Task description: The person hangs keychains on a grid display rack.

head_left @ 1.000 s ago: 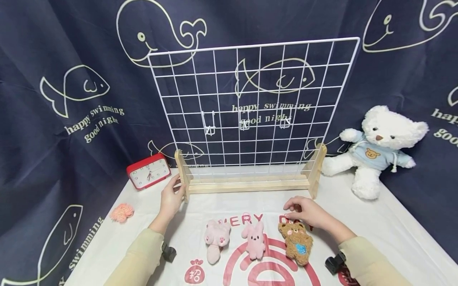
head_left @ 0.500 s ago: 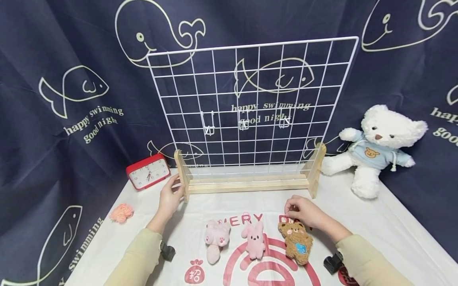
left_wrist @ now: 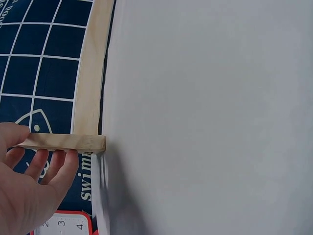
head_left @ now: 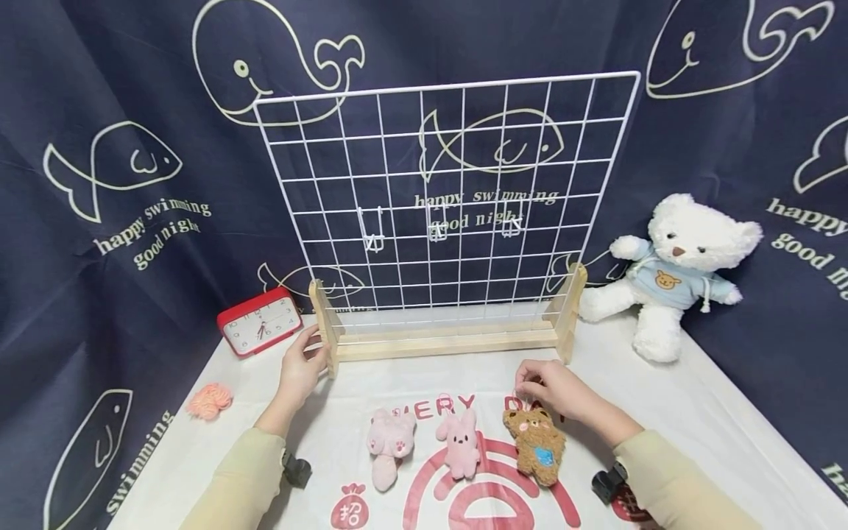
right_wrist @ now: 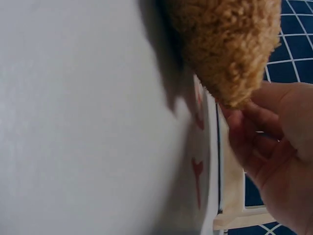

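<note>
My left hand grips the left wooden upright of a rack, thumb on one face and fingers on the other. The rack carries a white wire grid with three white hooks, among them the left hook. My right hand pinches at the top of a brown plush bear with a blue patch; in the right wrist view its fingertips meet right at the bear's tip. To the left of the bear lie a pink plush bunny and a paler pink plush with paw marks.
A red alarm clock stands left of the rack, with a peach yarn-like bundle in front of it. A white teddy bear in a blue top sits to the right. Behind everything hangs a dark blue curtain.
The whole head view has shifted, so things appear farther left. My right fingers have come together at the top of the brown bear. The left hand stays on the upright.
</note>
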The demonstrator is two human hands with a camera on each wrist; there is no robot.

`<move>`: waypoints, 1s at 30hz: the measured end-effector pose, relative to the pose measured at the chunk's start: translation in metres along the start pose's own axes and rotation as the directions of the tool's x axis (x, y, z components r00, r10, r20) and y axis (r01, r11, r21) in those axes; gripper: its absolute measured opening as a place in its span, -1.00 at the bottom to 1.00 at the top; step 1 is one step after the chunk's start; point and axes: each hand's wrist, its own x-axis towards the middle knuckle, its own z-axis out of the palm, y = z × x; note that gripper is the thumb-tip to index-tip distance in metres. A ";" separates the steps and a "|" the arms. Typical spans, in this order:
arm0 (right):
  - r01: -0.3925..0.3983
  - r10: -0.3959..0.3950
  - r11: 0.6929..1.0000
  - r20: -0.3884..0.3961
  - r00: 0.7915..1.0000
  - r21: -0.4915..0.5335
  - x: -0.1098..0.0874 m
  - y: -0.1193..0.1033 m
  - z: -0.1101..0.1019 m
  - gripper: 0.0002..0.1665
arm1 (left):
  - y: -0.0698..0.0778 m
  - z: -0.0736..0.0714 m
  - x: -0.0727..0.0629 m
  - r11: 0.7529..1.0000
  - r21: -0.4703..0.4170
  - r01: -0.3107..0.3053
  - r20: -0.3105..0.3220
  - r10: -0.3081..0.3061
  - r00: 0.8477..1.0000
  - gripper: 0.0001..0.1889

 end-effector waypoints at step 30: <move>0.242 -0.246 0.969 -0.359 0.900 -0.057 0.008 -0.036 -0.029 -0.78 | 0.002 0.000 -0.001 0.999 0.009 -0.038 -0.016 0.038 0.999 -0.51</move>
